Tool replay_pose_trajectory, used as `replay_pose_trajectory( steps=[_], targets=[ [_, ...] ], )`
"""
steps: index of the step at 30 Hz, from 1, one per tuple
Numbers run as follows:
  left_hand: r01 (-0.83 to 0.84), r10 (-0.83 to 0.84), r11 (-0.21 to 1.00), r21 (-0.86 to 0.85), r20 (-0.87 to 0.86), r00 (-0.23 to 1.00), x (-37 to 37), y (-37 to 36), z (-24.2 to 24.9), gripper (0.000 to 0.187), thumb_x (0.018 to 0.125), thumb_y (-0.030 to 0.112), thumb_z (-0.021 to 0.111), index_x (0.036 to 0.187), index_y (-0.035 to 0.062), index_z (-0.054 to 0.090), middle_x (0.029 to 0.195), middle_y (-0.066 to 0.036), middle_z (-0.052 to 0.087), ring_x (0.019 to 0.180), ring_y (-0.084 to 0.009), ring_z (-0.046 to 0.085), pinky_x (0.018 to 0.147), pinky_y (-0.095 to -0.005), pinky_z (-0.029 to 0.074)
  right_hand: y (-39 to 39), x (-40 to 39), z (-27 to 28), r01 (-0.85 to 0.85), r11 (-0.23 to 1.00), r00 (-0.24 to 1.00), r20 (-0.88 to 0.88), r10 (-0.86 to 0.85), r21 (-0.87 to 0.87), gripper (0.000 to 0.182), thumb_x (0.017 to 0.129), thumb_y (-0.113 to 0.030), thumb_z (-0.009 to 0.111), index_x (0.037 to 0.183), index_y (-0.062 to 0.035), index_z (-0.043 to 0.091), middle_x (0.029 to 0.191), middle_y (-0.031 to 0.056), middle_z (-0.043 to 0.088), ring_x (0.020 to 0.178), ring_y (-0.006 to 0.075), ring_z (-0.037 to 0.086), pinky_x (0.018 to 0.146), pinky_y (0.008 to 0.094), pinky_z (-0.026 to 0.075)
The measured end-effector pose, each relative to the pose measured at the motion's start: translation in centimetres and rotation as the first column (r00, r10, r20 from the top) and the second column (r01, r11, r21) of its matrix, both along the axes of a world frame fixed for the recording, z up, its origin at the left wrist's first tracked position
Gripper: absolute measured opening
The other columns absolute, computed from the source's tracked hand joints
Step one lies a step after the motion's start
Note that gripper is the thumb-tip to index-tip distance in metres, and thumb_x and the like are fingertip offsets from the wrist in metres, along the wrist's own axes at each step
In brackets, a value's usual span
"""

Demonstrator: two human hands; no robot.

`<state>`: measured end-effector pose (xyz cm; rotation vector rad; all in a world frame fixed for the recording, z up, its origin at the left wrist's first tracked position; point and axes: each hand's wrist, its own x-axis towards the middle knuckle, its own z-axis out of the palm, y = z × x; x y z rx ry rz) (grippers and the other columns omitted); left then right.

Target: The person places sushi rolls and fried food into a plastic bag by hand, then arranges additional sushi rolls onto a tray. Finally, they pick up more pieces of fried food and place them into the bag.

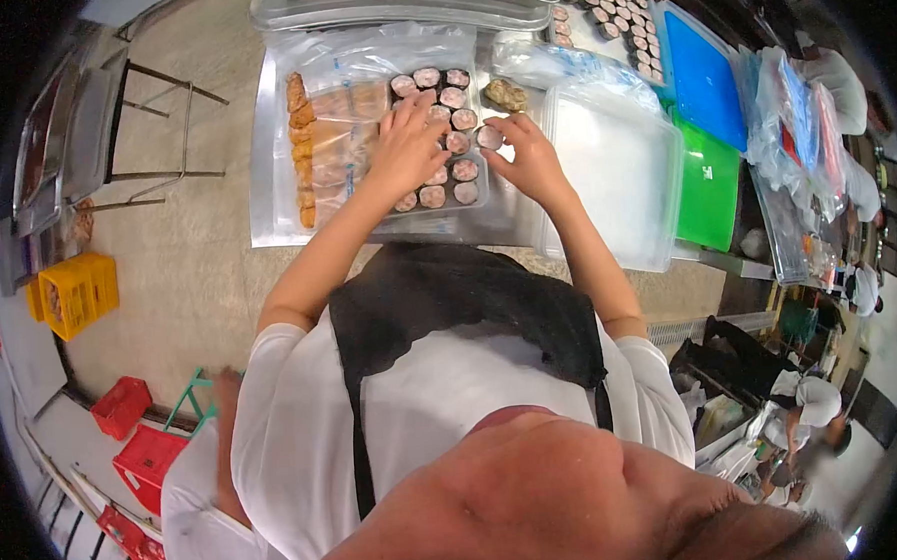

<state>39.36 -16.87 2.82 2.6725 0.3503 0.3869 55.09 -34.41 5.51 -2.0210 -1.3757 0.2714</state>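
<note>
My right hand (531, 161) pinches a round, dark-edged roll piece (489, 137) with a pale pink filling at the tray's right edge. My left hand (409, 142) lies over the rolls with fingers stretched out, hiding some of them. Several similar roll pieces (427, 78) stand in rows on a plastic-lined tray (470, 49). Left of them, flat tan pieces under clear plastic (335, 150) cover part of the tray, beside a row of golden-brown pieces (302, 151). A brownish-green lump (506, 95) sits beyond my right hand.
A translucent lidded tub (609, 173) stands right of the tray, with a plastic bag (580, 71) behind it. Blue (702, 79) and green (707, 184) boards lie farther right. Another tray of rolls (617, 17) is at the back. A person in white (203, 501) is behind me at left.
</note>
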Motion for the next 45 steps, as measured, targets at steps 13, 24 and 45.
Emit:
replay_pose_trajectory(
  steps=[13, 24, 45],
  targets=[
    [0.125, -0.127, 0.991, 0.038, 0.050, 0.991, 1.5, -0.3, -0.8, 0.049, 0.071, 0.021, 0.076, 0.120, 0.0199, 0.069, 0.155, -0.014, 0.039, 0.145, -0.0378, 0.032, 0.113, -0.0540, 0.028, 1.3, -1.8, 0.5, -0.080, 0.972, 0.943, 0.299, 0.145, -0.219, 0.042, 0.078, -0.028, 0.076, 0.113, -0.0060, 0.068, 0.095, 0.0113, 0.063, 0.092, 0.0302, 0.065, 0.078, 0.0411, 0.055],
    [0.064, -0.063, 0.998, -0.009, 0.084, 0.994, 1.4, -0.5, -2.0, 0.048, 0.073, 0.024, 0.074, 0.121, 0.0244, 0.070, 0.156, -0.011, 0.038, 0.146, -0.0377, 0.029, 0.115, -0.0580, 0.024, 2.3, -2.3, -1.3, 0.020, 0.941, 0.921, 0.372, 0.114, -0.338, 0.034, 0.086, -0.034, 0.070, 0.105, -0.0055, 0.071, 0.092, 0.0130, 0.063, 0.091, 0.0309, 0.066, 0.077, 0.0423, 0.055],
    [0.057, -0.063, 0.996, 0.073, 0.079, 0.995, 0.5, 1.7, -2.1, 0.038, 0.082, 0.041, 0.074, 0.117, 0.0242, 0.072, 0.152, -0.015, 0.043, 0.144, -0.0392, 0.033, 0.113, -0.0545, 0.030, 1.8, -3.8, -3.2, 0.152, 0.969, 0.866, 0.498, -0.035, -0.196, 0.036, 0.088, -0.030, 0.070, 0.112, -0.0044, 0.062, 0.093, 0.0101, 0.058, 0.089, 0.0269, 0.064, 0.065, 0.0371, 0.057]
  ],
)
